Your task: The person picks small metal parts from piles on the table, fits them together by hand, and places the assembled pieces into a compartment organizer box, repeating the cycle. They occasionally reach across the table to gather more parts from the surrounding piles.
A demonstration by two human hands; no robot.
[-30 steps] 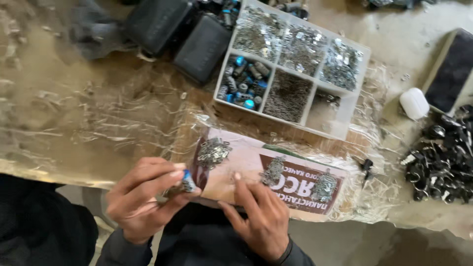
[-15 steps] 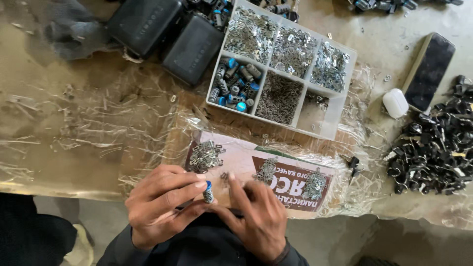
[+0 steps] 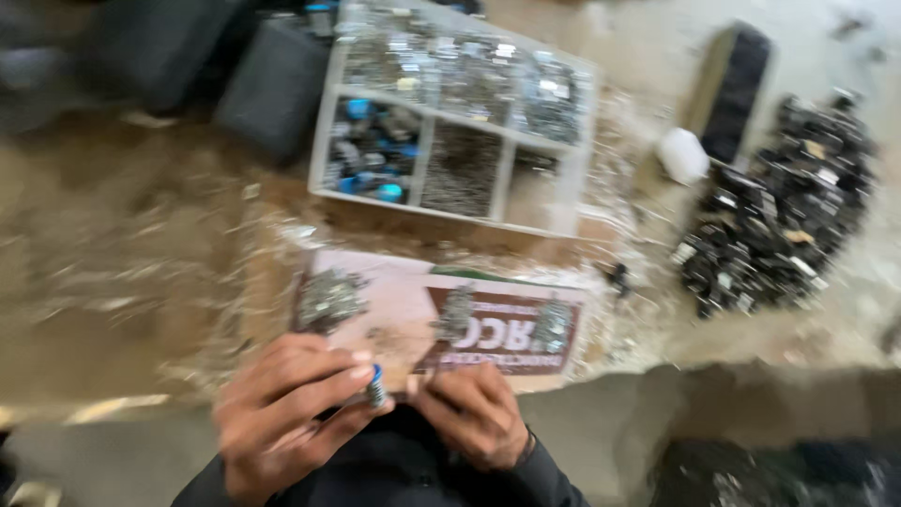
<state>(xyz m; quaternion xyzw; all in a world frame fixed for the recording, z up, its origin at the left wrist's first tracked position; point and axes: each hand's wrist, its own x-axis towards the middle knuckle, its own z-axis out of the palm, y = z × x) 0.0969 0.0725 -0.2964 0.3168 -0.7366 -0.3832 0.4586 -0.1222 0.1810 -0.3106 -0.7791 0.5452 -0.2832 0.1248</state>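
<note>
Blue-capped small part (image 3: pixel 375 385), metallic body, pinched in left hand (image 3: pixel 286 413) between thumb and fingertips, at the near worktop edge, 6 o'clock of the printed card (image 3: pixel 404 300). Frame is motion-blurred, so fine detail is unclear. Part's long axis looks roughly upright to the camera, blue end toward 12 o'clock, metal end toward 6. Left grip is clamped on the part. Right hand (image 3: pixel 474 413) sits just beside it at 3 o'clock, fingers curled together toward the part; cannot tell whether they pinch something tiny or are bare. Key relation: the part lies at 9 o'clock from the right fingertips, very near, maybe touching; blur hides the contact. Left hand is the nearer one since it holds the part.

Around: the card lies flat on the worktop (image 3: pixel 141 282) under crinkled clear film, with three little heaps of metal bits on it, left heap (image 3: pixel 328 299), middle heap (image 3: pixel 457 310), right heap (image 3: pixel 552 321). At 12 o'clock a white compartment organizer (image 3: pixel 450 122), blue-capped pieces in its lower left cell, grey metal bits in the others. Dark boxes (image 3: pixel 272 84) at 11 o'clock. Pile of black components (image 3: pixel 779 216) at 2 o'clock, a white cap-like piece (image 3: pixel 682 155) near it.
</note>
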